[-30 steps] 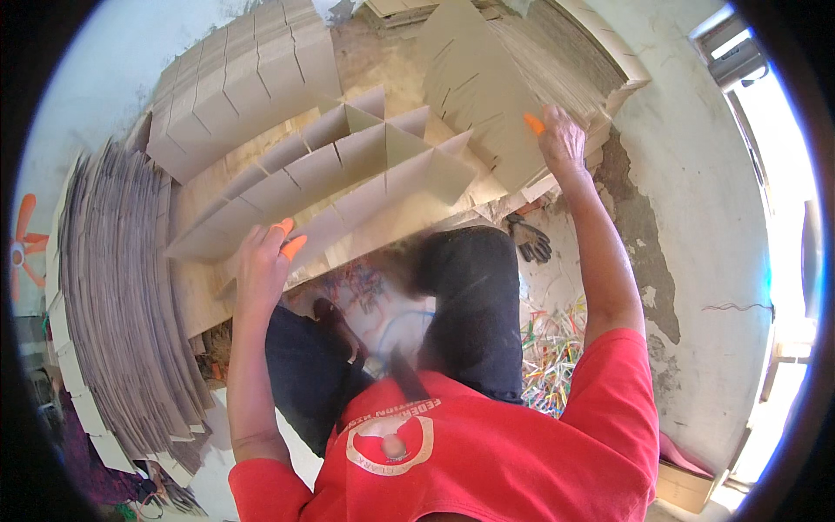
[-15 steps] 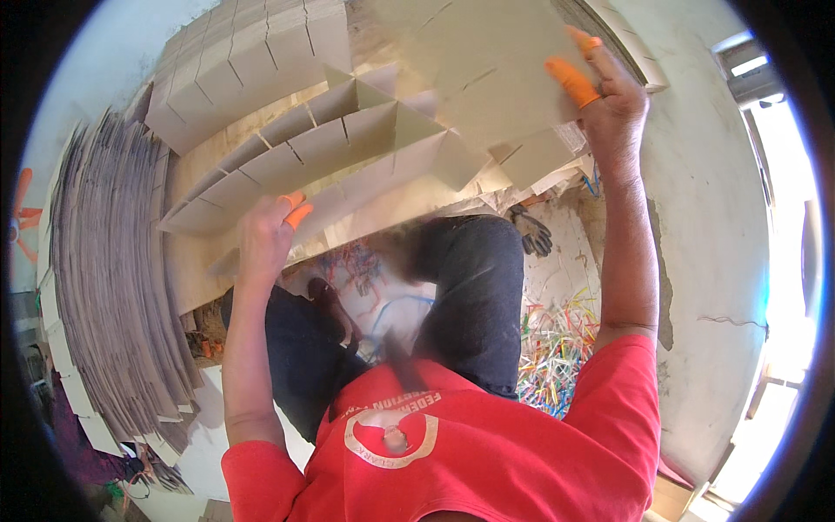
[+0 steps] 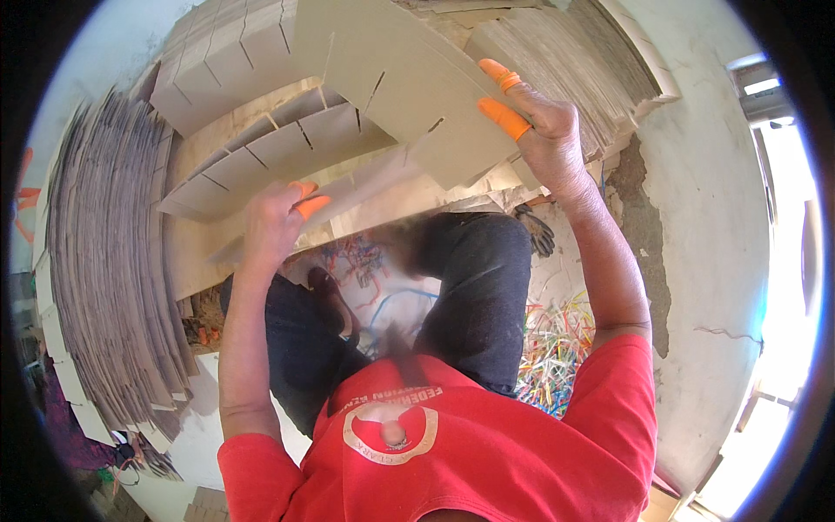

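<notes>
My right hand (image 3: 550, 130), with orange finger covers, is closed on the right edge of a large grey slotted cardboard sheet (image 3: 396, 83). The sheet is tilted over the right part of a row of slotted cardboard strips (image 3: 261, 157) standing on the wooden board (image 3: 187, 261). My left hand (image 3: 277, 219), also with orange covers, pinches a front cardboard strip (image 3: 370, 187), which is partly blurred. The large sheet hides where the strips cross on the right.
A tall stack of cardboard sheets (image 3: 113, 252) stands at the left. Slotted blocks (image 3: 226, 56) are at the back left, and another stack (image 3: 557, 65) is at the back right. Colourful strips (image 3: 552, 352) and a dark glove (image 3: 535, 230) lie at floor level by my right leg.
My right hand has moved left with the large cardboard sheet, uncovering the back right stack. My left hand has shifted slightly right and away from me, still at the front strip.
</notes>
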A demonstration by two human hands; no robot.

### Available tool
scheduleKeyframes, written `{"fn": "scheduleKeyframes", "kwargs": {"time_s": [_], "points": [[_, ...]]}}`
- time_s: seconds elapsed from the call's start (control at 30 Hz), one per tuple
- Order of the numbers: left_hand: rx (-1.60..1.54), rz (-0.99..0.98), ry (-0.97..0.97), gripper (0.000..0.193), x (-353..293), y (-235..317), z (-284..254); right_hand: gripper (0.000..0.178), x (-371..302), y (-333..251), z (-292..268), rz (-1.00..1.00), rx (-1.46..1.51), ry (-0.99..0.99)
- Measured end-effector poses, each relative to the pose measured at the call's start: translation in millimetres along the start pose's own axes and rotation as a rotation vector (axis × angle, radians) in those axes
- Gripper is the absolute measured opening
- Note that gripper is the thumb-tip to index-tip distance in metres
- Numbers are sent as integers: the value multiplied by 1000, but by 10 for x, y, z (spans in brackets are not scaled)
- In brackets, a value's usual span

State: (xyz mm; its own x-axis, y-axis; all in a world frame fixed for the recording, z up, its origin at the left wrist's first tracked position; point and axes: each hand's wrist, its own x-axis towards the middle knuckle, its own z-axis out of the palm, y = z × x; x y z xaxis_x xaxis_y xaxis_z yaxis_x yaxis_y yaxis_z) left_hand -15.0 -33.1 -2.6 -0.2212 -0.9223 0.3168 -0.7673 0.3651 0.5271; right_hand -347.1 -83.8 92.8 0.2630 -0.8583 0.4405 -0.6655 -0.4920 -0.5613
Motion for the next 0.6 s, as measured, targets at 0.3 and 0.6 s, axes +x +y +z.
{"fn": "scheduleKeyframes", "kwargs": {"time_s": [0.3, 0.6], "points": [[239, 184, 284, 18, 692, -325, -10, 42, -13, -1, 79, 31, 32, -29], [68, 47, 88, 11, 627, -502, 137, 37, 70, 122, 129, -85, 93, -234]]}}
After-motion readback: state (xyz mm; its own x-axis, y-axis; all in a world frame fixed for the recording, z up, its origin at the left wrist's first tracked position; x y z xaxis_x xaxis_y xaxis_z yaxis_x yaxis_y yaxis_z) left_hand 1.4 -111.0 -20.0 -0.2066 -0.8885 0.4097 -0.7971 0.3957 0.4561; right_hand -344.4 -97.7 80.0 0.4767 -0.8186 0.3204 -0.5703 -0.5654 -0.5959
